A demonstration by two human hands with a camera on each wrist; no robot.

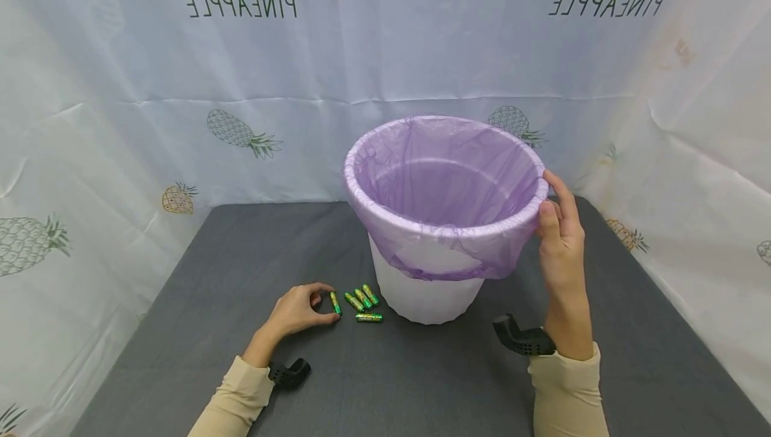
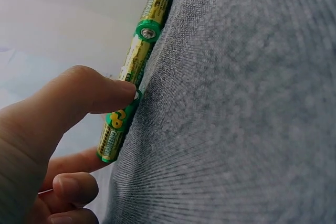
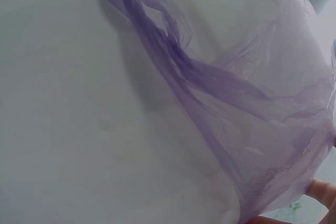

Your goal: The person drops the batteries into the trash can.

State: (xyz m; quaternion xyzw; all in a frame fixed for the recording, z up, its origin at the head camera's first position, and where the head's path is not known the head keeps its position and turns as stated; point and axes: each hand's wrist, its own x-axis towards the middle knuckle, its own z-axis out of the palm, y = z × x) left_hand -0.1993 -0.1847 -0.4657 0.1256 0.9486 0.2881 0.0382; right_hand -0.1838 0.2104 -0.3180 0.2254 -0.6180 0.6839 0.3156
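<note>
My left hand (image 1: 299, 310) pinches a green and gold battery (image 1: 335, 303) end to end between thumb and index finger, low over the dark cloth. In the left wrist view the thumb (image 2: 89, 90) touches one end of that battery (image 2: 114, 129); the other fingers curl below. Just right of it lie several like batteries (image 1: 362, 298), three side by side and one crosswise (image 1: 369, 318) in front. My right hand (image 1: 561, 229) grips the right rim of a white trash can (image 1: 430, 300), lined with a purple plastic bag (image 1: 446, 189) folded over the rim.
A dark grey cloth (image 1: 241, 243) covers the table. Behind and at both sides hang pale curtains (image 1: 385, 42) with pineapple prints. Black wrist mounts (image 1: 524, 340) sit on both forearms. The trash can stands upright right of the batteries.
</note>
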